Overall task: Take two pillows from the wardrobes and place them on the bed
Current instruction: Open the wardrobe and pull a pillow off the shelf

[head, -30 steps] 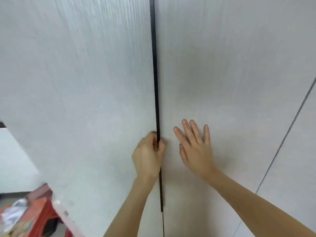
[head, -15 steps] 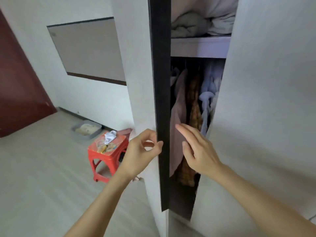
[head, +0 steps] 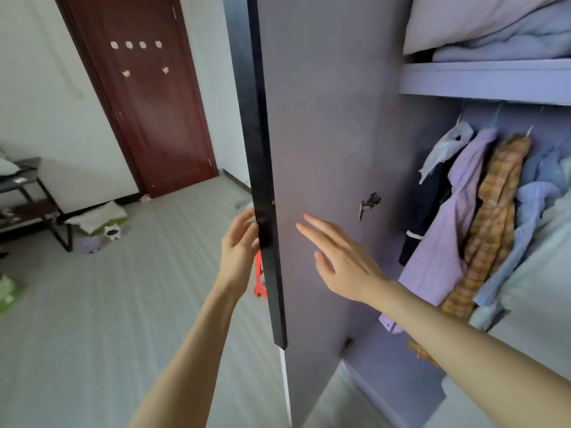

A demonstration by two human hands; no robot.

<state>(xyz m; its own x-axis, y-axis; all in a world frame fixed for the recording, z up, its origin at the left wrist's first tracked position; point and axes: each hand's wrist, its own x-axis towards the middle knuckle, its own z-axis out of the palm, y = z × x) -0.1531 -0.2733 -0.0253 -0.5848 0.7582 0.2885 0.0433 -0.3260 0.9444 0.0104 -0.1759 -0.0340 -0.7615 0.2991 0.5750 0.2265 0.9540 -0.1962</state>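
The left wardrobe door (head: 321,125) stands swung wide open, its dark edge strip facing me. My left hand (head: 239,245) curls loosely around that edge at waist height. My right hand (head: 340,261) is flat and open against the door's inner face, fingers spread. On the top shelf (head: 485,80) at the upper right lie a pale pink pillow (head: 469,20) and folded light-blue bedding (head: 506,44). No bed is in view.
Shirts (head: 482,217) hang on a rail below the shelf. A dark red room door (head: 145,97) stands at the back. A black low table (head: 27,199) is at the left, small items lie on the floor, and a red stool (head: 259,273) peeks out behind the wardrobe door.
The wardrobe door went from shut to wide open, pulled leftward by my left hand. My right hand left the right panel and now rests on the open door's inside.
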